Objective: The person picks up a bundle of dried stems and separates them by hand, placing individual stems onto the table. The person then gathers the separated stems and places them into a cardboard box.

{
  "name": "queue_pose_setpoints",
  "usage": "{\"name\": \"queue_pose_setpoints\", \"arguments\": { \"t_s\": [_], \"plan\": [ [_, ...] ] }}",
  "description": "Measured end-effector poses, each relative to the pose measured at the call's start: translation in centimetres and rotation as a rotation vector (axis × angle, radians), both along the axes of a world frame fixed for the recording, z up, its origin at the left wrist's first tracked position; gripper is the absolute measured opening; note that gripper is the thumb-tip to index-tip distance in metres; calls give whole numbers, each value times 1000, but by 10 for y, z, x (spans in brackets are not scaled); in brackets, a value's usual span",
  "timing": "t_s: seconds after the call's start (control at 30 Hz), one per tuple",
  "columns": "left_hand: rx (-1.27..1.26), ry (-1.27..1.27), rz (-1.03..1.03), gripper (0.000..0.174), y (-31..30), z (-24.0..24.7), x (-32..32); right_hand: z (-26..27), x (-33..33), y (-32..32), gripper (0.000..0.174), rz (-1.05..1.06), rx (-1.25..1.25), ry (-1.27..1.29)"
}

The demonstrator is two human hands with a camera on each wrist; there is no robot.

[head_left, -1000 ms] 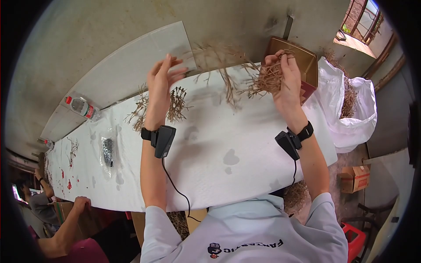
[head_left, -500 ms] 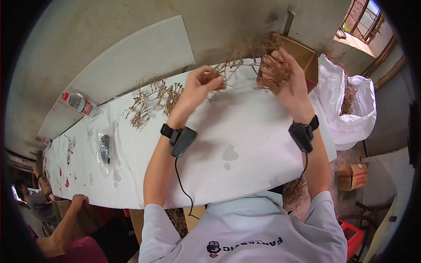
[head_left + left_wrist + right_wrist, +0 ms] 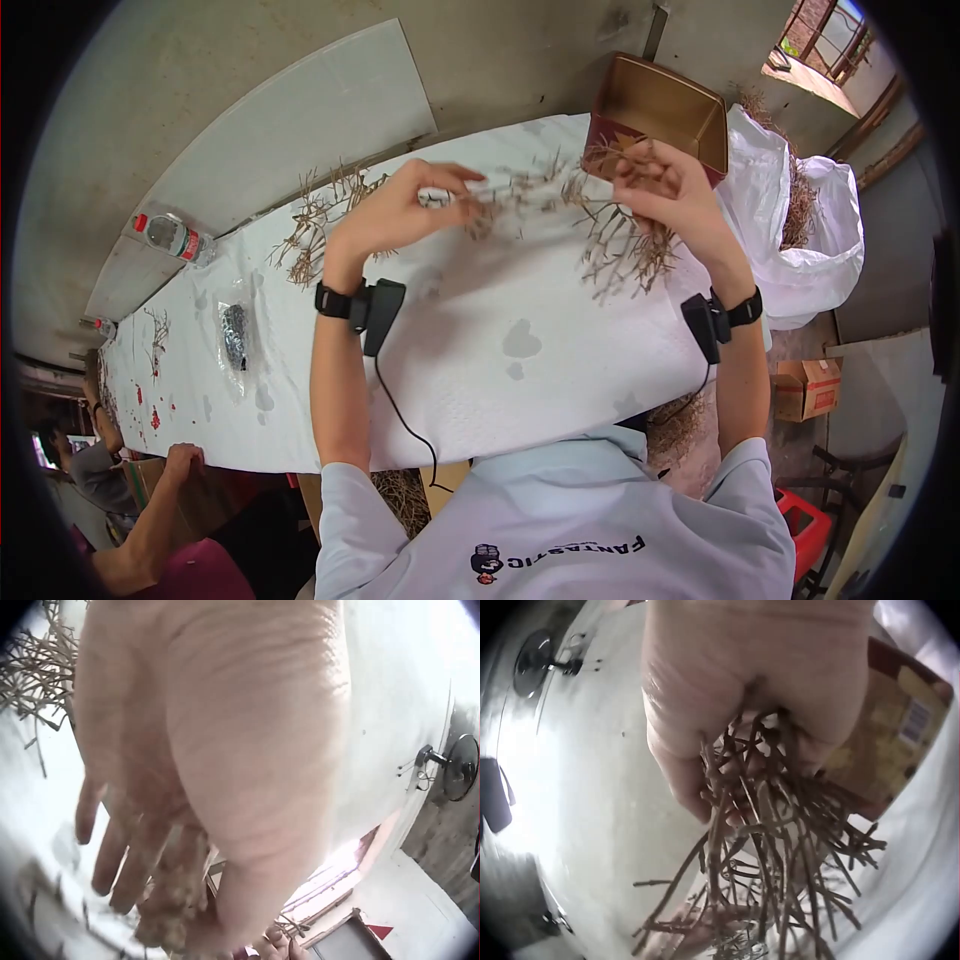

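My right hand (image 3: 670,195) grips a bunch of dry, branching brown twigs (image 3: 761,825) over the right part of the table, in front of the tin. The twigs fan out below the palm in the right wrist view. My left hand (image 3: 405,210) pinches a blurred dry twig (image 3: 176,900) between thumb and forefinger, its other fingers fairly straight. That twig's branches stretch toward the right-hand bunch in the head view. Behind the left hand, more dry twigs (image 3: 310,230) lie on the white-covered table (image 3: 450,380), partly hidden by the hand.
A gold-lined square tin (image 3: 690,105) stands at the back right. Beside it a white sack (image 3: 835,270) holds more twigs. Leftward are a plastic bottle (image 3: 170,237), a clear packet (image 3: 235,335) and red bits (image 3: 155,415). Another person's hand (image 3: 183,460) rests at the table's left front edge.
My left hand reached in near the right hand, then drew back left with a twig. The right hand moved slightly down and turned, so its bunch now hangs toward the table.
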State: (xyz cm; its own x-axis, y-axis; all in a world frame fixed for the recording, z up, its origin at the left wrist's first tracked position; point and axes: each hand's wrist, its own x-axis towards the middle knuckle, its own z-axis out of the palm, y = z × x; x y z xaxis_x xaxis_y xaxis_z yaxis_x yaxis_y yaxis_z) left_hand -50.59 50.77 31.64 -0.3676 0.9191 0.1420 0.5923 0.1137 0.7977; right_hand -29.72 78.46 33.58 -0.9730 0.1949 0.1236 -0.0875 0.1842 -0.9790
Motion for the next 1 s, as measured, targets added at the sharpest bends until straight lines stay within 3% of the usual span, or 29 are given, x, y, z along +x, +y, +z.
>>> {"name": "queue_pose_setpoints", "arguments": {
  "t_s": [0.03, 0.13, 0.2, 0.27, 0.3, 0.4, 0.47, 0.57, 0.6, 0.7, 0.73, 0.83, 0.9, 1.0],
  "plan": [
    [-4, -7, -3, 26, 0, 7, 6, 3, 5, 1, 21, -4, -48, -46],
    [-276, 71, -301, 38, -2, 25, 24, 0, 12, -4, 17, 11, -178, -100],
    [-201, 136, -208, 38, 2, 16, 37, -5, 17, -5, 16, 9, -247, -121],
    [-42, 267, -1, 40, 8, 4, 50, -19, 17, -2, 18, -6, -125, -219],
    [-46, 263, -4, 40, 14, 0, 53, -26, 16, -1, 20, -10, -62, -266],
    [1, 106, -316, 37, 33, -7, 57, -35, 20, 3, 27, -46, 111, -288],
    [-90, 49, -360, 33, 34, -11, 61, -34, 27, 7, 30, -62, 201, -310],
    [-281, -57, -453, 26, 36, -16, 66, -7, 45, 0, 32, -272, 762, -694],
    [-298, -116, -458, 23, 39, -18, 67, -7, 51, -2, 32, -271, 760, -698],
    [-327, -231, -463, 19, 44, -21, 66, -9, 67, -6, 36, -578, 1199, -78],
    [-318, -239, -441, 18, 44, -18, 65, -8, 68, -11, 36, -579, 1199, -78],
    [-304, -254, -398, 17, 45, -15, 63, -2, 60, -44, 43, -381, 850, 357],
    [-257, -272, -311, 19, 46, -21, 60, -7, 55, -73, 47, -154, 784, 266],
    [-174, -224, -225, 21, 43, -18, 59, -36, 42, -72, 44, -109, 873, 234]
  ]
}}
